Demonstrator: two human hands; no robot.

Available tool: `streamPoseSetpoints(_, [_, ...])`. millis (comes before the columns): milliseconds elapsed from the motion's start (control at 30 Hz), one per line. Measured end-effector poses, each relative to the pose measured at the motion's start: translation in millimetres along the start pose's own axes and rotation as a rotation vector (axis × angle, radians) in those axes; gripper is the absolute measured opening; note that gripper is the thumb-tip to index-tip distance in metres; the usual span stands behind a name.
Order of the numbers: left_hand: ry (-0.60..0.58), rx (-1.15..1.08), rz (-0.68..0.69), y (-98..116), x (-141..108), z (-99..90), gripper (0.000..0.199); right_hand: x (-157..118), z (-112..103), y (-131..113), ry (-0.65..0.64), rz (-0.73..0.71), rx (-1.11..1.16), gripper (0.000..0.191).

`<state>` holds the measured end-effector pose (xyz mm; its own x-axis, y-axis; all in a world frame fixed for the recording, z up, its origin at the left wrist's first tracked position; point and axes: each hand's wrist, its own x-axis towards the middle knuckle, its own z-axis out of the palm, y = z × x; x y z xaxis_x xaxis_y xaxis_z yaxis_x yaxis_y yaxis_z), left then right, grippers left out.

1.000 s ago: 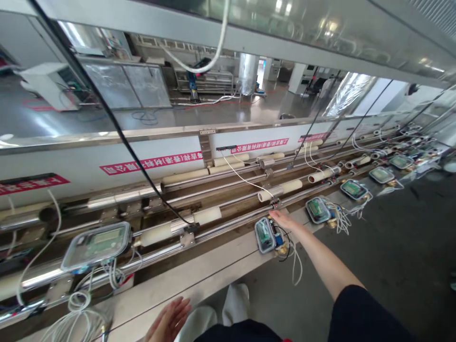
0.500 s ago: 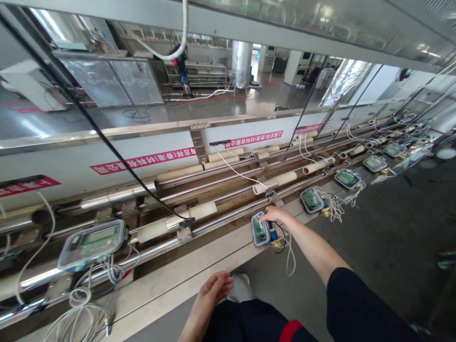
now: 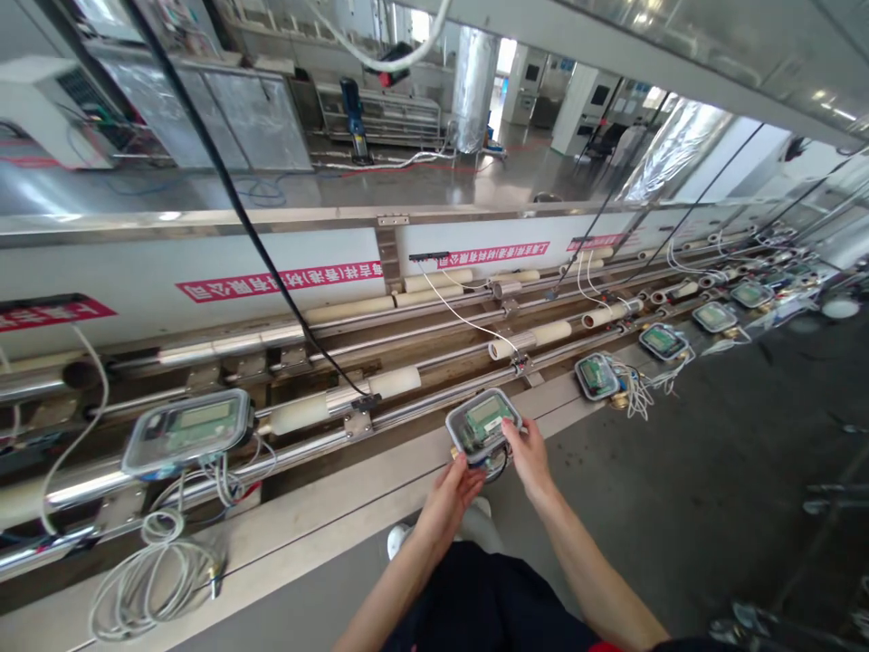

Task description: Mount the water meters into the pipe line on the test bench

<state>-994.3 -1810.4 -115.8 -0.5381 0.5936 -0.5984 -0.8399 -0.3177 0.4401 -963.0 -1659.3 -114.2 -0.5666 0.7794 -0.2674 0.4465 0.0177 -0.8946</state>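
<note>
Between both hands I hold a clear plastic box [image 3: 473,422] with a green circuit board and a small display inside, tilted over the metal ledge. My left hand [image 3: 452,489] grips its lower left edge from below, near a brass fitting. My right hand [image 3: 529,453] closes on its right side, thumb on the lid. A dark cable hangs under the box, partly hidden by my fingers. On the left, a similar clear box [image 3: 190,433] sits on the rails with pale cables beneath it.
Metal rails [image 3: 434,407] with pale rollers [image 3: 397,382] run across behind the ledge [image 3: 299,543]. A coil of pale cable [image 3: 146,584] lies on the ledge at left. More boxed circuit boards [image 3: 597,376] line the right. A black cord [image 3: 231,199] hangs down in front.
The box has been lifted from the ledge, turned and moved left. My left hand has come up to hold it too, while my right hand keeps its hold. The view has shifted slightly.
</note>
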Motion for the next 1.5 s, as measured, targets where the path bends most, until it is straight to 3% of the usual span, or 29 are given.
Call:
streamPoseSetpoints(200, [0.191,-0.095,0.169,-18.1,12.9,17.3,0.022,-2.2,-0.7,-4.7,-0.012,-0.054,0.144,0.047])
streamPoseSetpoints(333, [0.145,-0.177,0.159,-38.0,29.3,47.1,0.028,8.1,-18.1,-3.4,-0.101,-0.104,0.162,0.046])
streamPoseSetpoints(500, [0.189,-0.33,0.326,-56.0,46.8,78.7,0.027,19.8,-47.7,-10.5,-0.297,-0.214,0.136,0.049])
streamPoseSetpoints(600, [0.233,-0.389,0.439,-54.6,44.9,86.6,0.026,29.1,-70.1,-15.3,-0.515,-0.328,0.147,0.053])
streamPoseSetpoints(667, [0.282,-0.412,0.499,-49.9,38.7,88.9,0.021,39.0,-84.1,-15.0,-0.572,-0.387,0.182,0.046])
streamPoseSetpoints(800, [0.351,-0.416,0.544,-40.2,23.7,93.2,0.014,62.0,-94.8,-11.3,-0.406,-0.389,0.163,0.043])
streamPoseSetpoints(867, [0.351,-0.387,0.554,-36.7,18.3,95.6,0.014,68.5,-92.0,-13.2,-0.512,-0.405,0.143,0.044])
streamPoseSetpoints(933, [0.361,-0.361,0.573,-32.9,14.2,96.6,0.014,70.0,-90.2,-18.6,-0.677,-0.432,0.14,0.028])
streamPoseSetpoints(1000, [0.387,-0.357,0.601,-27.9,10.2,94.6,0.014,69.4,-93.0,-25.3,-0.733,-0.454,0.13,0.025])
streamPoseSetpoints(1133, [0.428,-0.413,0.623,-17.3,-1.3,79.7,0.016,77.2,-101.9,-34.2,-0.573,-0.448,0.097,0.027])
streamPoseSetpoints(1233, [0.33,-0.427,0.57,-15.3,-12.2,65.9,0.009,92.2,-93.3,-34.4,-0.51,-0.437,0.089,0.032])
streamPoseSetpoints(1367, [0.113,-0.421,0.581,-18.7,-21.4,58.2,0.022,103.5,-75.7,-31.8,-0.583,-0.43,0.103,0.039])
streamPoseSetpoints(1500, [0.151,-0.404,0.617,-17.8,-21.4,59.6,0.032,92.1,-86.8,-40.2,-0.604,-0.452,0.15,0.037])
